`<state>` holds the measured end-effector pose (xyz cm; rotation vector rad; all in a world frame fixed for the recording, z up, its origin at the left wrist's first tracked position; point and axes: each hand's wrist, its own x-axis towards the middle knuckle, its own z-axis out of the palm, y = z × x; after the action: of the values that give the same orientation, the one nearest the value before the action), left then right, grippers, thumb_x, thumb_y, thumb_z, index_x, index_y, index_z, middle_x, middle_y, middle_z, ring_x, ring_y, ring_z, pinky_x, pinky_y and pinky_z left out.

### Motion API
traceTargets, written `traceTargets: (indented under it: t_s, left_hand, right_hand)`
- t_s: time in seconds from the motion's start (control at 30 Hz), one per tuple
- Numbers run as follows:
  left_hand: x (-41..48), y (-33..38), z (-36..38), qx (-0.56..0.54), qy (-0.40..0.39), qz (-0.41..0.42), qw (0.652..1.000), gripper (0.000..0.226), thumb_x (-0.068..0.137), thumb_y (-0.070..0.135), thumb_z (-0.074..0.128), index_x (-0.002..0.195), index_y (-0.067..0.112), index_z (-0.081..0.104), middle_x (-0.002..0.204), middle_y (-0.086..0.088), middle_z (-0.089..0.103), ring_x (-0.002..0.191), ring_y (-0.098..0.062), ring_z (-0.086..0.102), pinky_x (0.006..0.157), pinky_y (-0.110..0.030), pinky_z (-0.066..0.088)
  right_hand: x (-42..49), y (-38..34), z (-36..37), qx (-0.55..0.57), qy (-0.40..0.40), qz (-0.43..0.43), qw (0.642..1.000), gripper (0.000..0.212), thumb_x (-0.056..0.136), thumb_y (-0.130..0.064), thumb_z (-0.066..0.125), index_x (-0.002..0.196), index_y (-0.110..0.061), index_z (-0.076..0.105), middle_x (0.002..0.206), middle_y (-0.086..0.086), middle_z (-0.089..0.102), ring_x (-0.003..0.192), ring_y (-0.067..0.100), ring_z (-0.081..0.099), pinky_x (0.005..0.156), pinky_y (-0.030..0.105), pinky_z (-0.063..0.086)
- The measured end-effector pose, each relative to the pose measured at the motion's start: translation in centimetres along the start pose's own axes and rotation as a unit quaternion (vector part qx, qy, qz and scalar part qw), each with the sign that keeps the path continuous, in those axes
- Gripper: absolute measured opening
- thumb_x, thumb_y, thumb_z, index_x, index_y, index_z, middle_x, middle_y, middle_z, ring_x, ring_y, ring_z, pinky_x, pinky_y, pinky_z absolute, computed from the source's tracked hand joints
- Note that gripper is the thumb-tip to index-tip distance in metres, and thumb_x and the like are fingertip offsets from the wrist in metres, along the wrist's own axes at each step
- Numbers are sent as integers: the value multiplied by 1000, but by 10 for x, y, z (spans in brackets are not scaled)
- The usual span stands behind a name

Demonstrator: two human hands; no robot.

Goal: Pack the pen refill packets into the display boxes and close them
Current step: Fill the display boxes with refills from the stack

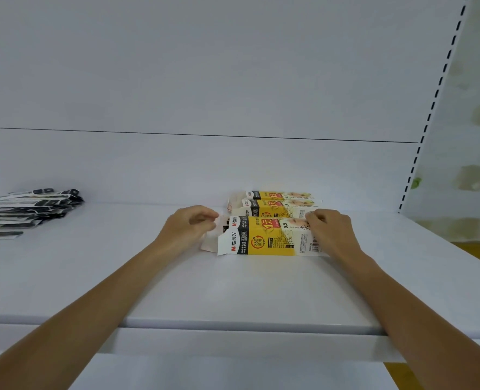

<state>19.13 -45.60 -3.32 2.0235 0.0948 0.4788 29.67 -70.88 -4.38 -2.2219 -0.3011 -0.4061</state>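
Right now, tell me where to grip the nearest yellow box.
Probably take the nearest yellow-and-white cardboard display box by its right end, from the right, where the right hand holds it: it lies flat, and its left end is open, flaps in the left hand.

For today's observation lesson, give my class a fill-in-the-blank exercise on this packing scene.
The nearest box is one of ____ display boxes on the shelf.
The refill packets lie piled to the boxes' ____.
The right hand grips the nearest box at its end bearing the ____.
The left hand pinches a flap at its other end, which is ____.
Missing words: three; left; barcode; open.
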Motion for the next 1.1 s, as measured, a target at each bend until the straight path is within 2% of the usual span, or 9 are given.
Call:
traceTargets:
  t_s: [0.1, 0.23, 0.33, 0.4, 0.5, 0.6, 0.7, 0.9, 1.1]
  left_hand:
    - [-6, 5, 7, 49, -37, 27, 998, 26, 85, 30, 63, 111, 29, 58, 118, 13, 56, 116, -3, 49, 88, -18, 35]
    - [-7, 7, 20, 206, -95, 84, 970, 54, 87, 40, 59, 135, 24, 40, 132, 12, 41, 128, -7, 36, 98, -22, 29]
    - [-3, 5, 23, 308, -107, 95, 941, 64, 89, 48, 51, 143, 23, 27, 138, 3, 39, 130, -17, 34, 106, -35, 31]
    - [-3, 6, 26, 339, -124, 72, 930, 70, 92, 50, 44, 148, 21, 15, 139, -1, 38, 129, -20, 32, 106, -37, 31]
    - [-3, 10, 30, 349, -128, 64, 926, 74, 91, 53, 40, 149, 19, 10, 141, -2, 38, 128, -21, 33, 104, -37, 33]
    - [-5, 15, 31, 370, -52, 116, 920, 69, 90, 49, 49, 144, 18, 22, 143, 0, 34, 129, -20, 33, 103, -34, 30]
    - [-1, 12, 31, 378, -38, 174, 908, 59, 90, 43, 52, 141, 24, 28, 143, 5, 36, 128, -17, 35, 103, -33, 28]
    - [12, 12, 28, 348, -62, 153, 923, 52, 86, 45, 59, 132, 29, 40, 133, 7, 43, 118, -15, 45, 94, -31, 32]
    - [10, 7, 11, 380, -72, 157, 909, 63, 82, 53, 58, 137, 34, 33, 139, 6, 35, 125, -16, 36, 102, -32, 28]
  right_hand:
    - [-1, 0, -1, -5, 11, -13, 1000, 31, 91, -23, 43, 67, -10, 58, 72, 8, 66, 71, 25, 62, 56, 30, 39]
    - [-6, -7, -3, -109, 82, -90, 987, 47, 90, -44, 29, 88, -15, 66, 99, 4, 67, 96, 23, 56, 82, 38, 46]
    - [-13, -12, -3, -182, 5, -151, 972, 52, 92, -54, 26, 116, -27, 63, 131, -3, 56, 125, 18, 44, 104, 38, 35]
    - [-16, -14, -4, -217, -27, -177, 960, 46, 96, -51, 30, 128, -30, 55, 143, -6, 45, 135, 13, 32, 108, 34, 26]
    - [-17, -15, -5, -217, -47, -183, 958, 54, 91, -54, 24, 129, -31, 54, 144, -7, 43, 134, 13, 31, 107, 32, 25]
    - [-16, -19, -5, -223, -39, -164, 960, 65, 82, -52, 19, 133, -28, 49, 142, -8, 44, 132, 15, 33, 105, 35, 29]
    - [-13, -23, -2, -232, -47, -158, 959, 55, 90, -49, 24, 137, -28, 43, 144, -9, 42, 132, 16, 32, 105, 39, 28]
    - [7, -46, -2, -222, -128, -111, 960, 42, 95, -27, 38, 136, -28, 42, 145, -5, 41, 135, 17, 31, 110, 55, 9]
    - [12, -75, 24, -200, -93, -190, 957, 40, 86, -24, 49, 126, -24, 54, 129, -4, 56, 119, 21, 47, 101, 44, 33]
